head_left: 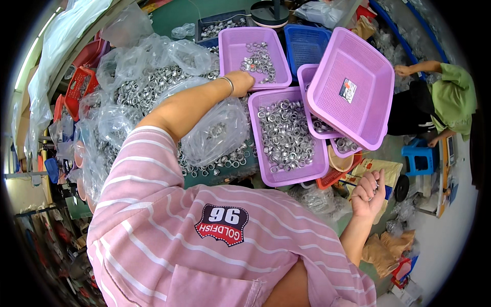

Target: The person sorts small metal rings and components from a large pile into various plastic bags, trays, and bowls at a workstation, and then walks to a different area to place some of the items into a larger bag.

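My left hand (240,83), with a bracelet at its wrist, reaches over the near left corner of a pink-purple mesh basket (228,41). Several metal rings (262,61) lie in that basket; the hand's fingers are turned away and mostly hidden. My right hand (367,193) is raised at the right with its fingers curled round small shiny metal rings (376,187), only partly seen. Between the hands stands a second purple basket (254,135), filled with a heap of metal rings (286,138).
Stacked purple baskets (376,77) tilt at the right, beside a blue basket (307,33). Clear plastic bags (215,128) and loose rings (138,94) cover the table's left. A person in a green top (452,94) is at the far right, near a blue stool (419,153).
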Demonstrator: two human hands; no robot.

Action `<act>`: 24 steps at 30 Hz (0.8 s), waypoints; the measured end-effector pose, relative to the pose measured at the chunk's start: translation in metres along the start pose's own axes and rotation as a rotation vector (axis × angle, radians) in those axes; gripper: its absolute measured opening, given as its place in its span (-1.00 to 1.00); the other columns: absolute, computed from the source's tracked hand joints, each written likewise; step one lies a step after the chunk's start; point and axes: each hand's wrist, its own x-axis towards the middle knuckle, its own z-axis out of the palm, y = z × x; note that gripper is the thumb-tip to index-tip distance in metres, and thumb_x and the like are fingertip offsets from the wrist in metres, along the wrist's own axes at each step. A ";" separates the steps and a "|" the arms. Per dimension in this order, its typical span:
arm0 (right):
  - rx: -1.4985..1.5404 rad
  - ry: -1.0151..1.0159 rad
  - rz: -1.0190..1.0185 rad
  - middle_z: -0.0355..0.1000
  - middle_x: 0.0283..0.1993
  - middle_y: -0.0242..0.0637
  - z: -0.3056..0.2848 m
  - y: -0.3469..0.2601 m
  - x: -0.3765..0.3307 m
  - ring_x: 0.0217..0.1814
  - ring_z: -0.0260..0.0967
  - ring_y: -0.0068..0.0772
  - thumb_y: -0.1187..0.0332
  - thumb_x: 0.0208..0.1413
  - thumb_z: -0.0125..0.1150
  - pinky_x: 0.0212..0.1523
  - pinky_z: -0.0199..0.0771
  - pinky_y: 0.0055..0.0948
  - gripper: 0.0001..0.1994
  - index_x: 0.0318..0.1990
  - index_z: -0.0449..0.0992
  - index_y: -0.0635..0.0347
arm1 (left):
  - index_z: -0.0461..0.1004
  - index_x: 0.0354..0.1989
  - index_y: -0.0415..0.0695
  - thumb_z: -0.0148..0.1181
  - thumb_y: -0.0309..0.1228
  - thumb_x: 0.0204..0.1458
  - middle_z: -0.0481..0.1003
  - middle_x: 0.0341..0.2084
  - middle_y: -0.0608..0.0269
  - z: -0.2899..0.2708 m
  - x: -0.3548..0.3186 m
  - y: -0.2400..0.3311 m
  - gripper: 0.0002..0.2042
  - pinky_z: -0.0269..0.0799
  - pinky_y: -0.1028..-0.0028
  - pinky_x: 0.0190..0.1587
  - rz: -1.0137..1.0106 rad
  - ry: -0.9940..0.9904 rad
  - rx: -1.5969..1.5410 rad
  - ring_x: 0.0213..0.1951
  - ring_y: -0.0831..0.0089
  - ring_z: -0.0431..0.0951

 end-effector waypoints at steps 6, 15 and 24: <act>-0.031 0.014 0.016 0.02 -0.65 -0.40 0.003 0.005 0.003 -0.76 -0.07 -0.62 0.17 0.19 -0.31 -0.80 -0.05 -0.65 -0.66 -0.47 0.25 0.23 | 0.33 -0.38 -0.20 0.07 -0.53 -0.26 0.40 -0.44 -0.01 -0.006 -0.001 -0.004 -0.81 0.36 0.27 -0.28 0.180 0.282 -0.065 -0.33 0.06 0.43; -0.021 0.053 0.047 0.03 -0.64 -0.41 -0.009 0.010 0.002 -0.75 -0.06 -0.62 0.16 0.18 -0.29 -0.81 -0.08 -0.67 -0.67 -0.46 0.25 0.21 | 0.40 -0.46 -0.14 0.04 -0.51 -0.19 0.38 -0.50 0.18 -0.034 -0.016 -0.023 -0.92 0.35 0.26 -0.37 0.093 0.863 0.030 -0.41 0.17 0.42; -0.092 0.258 0.209 0.12 -0.61 -0.40 -0.018 0.038 0.005 -0.75 -0.04 -0.66 0.16 0.16 -0.21 -0.85 -0.11 -0.75 -0.71 -0.47 0.26 0.15 | 0.41 -0.44 -0.14 0.12 -0.47 -0.20 0.35 -0.54 0.16 -0.055 -0.023 -0.029 -0.89 0.30 0.31 -0.40 -0.001 1.038 0.046 -0.43 0.19 0.39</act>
